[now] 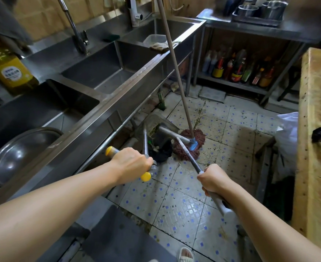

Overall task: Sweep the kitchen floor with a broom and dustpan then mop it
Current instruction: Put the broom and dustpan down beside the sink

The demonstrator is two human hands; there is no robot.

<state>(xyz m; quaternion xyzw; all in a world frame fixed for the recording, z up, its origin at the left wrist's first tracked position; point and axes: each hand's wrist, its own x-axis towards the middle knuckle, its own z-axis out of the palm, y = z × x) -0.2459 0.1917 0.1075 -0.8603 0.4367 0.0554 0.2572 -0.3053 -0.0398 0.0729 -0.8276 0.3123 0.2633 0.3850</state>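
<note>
My left hand grips the yellow-capped crossbar handle of a metal dustpan, which stands on the floor against the sink unit with greenish debris inside. My right hand grips the grey broom handle. The handle runs forward and left to the dark broom head at the dustpan's mouth. A red string mop with a blue collar rests on the tiles just right of the dustpan, its long pole leaning against the sink edge. The tiled floor is speckled with dirt.
A long steel triple sink runs along the left, with a steel bowl in the near basin. A steel shelf with sauce bottles stands ahead. A wooden counter borders the right, a white bag beside it. My sandalled foot is below.
</note>
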